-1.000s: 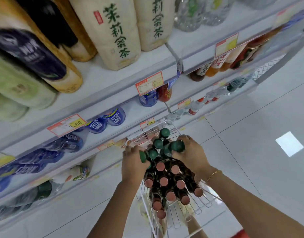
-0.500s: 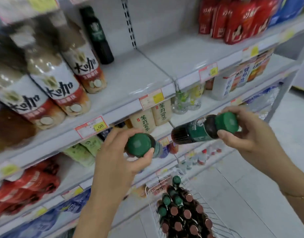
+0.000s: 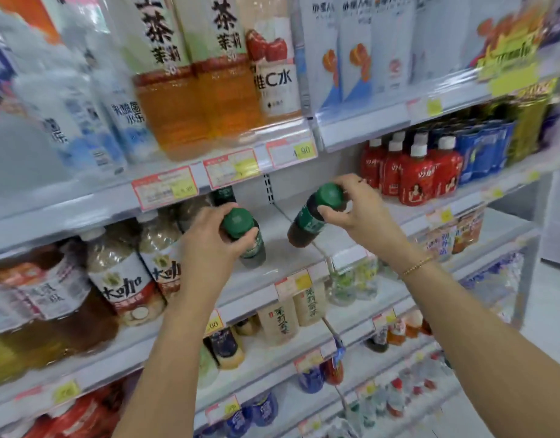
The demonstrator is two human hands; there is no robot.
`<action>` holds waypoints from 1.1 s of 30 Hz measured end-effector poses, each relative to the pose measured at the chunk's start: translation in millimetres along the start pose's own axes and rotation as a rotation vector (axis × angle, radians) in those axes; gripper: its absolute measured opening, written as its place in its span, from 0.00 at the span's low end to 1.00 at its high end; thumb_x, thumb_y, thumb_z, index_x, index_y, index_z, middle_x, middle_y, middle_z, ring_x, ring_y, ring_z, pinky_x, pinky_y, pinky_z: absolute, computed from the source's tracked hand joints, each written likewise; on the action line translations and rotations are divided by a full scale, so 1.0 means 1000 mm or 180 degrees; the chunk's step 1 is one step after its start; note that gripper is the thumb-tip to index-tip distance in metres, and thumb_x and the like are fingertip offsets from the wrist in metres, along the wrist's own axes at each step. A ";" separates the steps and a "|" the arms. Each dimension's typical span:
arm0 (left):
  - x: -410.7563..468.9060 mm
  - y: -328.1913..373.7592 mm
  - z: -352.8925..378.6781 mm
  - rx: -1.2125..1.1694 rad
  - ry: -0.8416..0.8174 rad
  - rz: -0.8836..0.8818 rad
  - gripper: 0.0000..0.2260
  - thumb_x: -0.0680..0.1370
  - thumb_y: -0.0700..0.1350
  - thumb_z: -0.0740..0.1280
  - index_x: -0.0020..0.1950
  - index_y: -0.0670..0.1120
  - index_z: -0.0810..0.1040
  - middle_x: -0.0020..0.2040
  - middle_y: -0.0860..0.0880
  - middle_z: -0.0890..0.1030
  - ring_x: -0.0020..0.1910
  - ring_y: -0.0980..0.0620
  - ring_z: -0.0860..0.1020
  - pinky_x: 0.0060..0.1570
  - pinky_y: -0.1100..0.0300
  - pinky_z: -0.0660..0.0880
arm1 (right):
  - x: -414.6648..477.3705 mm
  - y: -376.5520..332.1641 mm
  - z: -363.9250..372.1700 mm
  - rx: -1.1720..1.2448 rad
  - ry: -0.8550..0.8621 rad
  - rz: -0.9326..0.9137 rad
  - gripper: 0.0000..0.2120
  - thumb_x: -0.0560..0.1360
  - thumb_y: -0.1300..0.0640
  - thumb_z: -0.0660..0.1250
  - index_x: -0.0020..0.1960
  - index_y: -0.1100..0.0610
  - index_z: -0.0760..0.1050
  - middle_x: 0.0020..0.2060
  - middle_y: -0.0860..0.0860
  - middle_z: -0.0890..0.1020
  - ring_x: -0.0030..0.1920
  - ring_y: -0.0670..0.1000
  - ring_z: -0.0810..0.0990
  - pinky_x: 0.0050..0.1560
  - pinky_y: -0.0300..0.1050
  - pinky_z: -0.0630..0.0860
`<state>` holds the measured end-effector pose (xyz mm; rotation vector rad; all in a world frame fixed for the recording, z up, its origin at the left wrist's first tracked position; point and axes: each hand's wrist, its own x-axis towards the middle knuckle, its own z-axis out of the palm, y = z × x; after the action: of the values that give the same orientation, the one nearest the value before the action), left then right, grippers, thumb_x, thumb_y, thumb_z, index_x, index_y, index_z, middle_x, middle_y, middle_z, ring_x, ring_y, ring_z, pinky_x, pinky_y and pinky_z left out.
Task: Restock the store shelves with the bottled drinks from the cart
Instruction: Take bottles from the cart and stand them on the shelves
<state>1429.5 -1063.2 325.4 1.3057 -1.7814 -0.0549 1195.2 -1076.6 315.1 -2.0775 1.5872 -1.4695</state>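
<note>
My left hand (image 3: 206, 238) grips a dark bottle with a green cap (image 3: 245, 237) by its neck, its base over the white shelf (image 3: 291, 248). My right hand (image 3: 361, 210) holds a second green-capped dark bottle (image 3: 313, 216), tilted, with its base pointing down-left above the same shelf. A third bottle of this kind (image 3: 223, 194) stands at the back of that shelf, behind my left hand. The cart is out of view.
Large milk-tea bottles (image 3: 124, 279) stand left of the open shelf space, red bottles with white caps (image 3: 414, 172) to its right. Big tea bottles (image 3: 196, 90) fill the shelf above. Price tags (image 3: 231, 167) line the shelf edges. Lower shelves hold smaller drinks.
Both hands took a green-capped bottle from the cart and lifted it to the middle shelf. My view rose from the cart to the upper shelves, and the cart dropped out of sight.
</note>
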 end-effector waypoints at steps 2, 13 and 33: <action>0.008 -0.001 0.004 -0.0159 -0.0007 -0.0097 0.19 0.69 0.49 0.74 0.59 0.48 0.78 0.48 0.51 0.75 0.47 0.53 0.74 0.48 0.62 0.70 | 0.016 0.002 0.008 -0.0179 -0.0232 -0.0086 0.19 0.72 0.55 0.70 0.60 0.60 0.71 0.48 0.50 0.71 0.43 0.46 0.69 0.42 0.21 0.66; 0.046 -0.027 0.053 -0.1495 -0.0098 -0.0791 0.13 0.72 0.47 0.72 0.55 0.53 0.76 0.48 0.58 0.80 0.51 0.55 0.79 0.52 0.61 0.74 | 0.077 0.014 0.071 0.0885 -0.0766 0.0497 0.16 0.74 0.54 0.68 0.58 0.60 0.72 0.54 0.60 0.75 0.53 0.55 0.77 0.52 0.42 0.78; 0.004 -0.039 0.082 -0.0399 -0.0246 -0.1589 0.27 0.68 0.47 0.76 0.61 0.39 0.69 0.57 0.44 0.79 0.53 0.47 0.77 0.46 0.61 0.68 | 0.034 0.051 0.106 0.0754 -0.0545 0.1020 0.33 0.61 0.55 0.79 0.59 0.59 0.66 0.51 0.52 0.74 0.51 0.51 0.74 0.48 0.40 0.70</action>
<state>1403.2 -1119.3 259.4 1.6419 -1.4480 -0.4910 1239.6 -1169.9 250.1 -1.6790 1.5117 -1.2625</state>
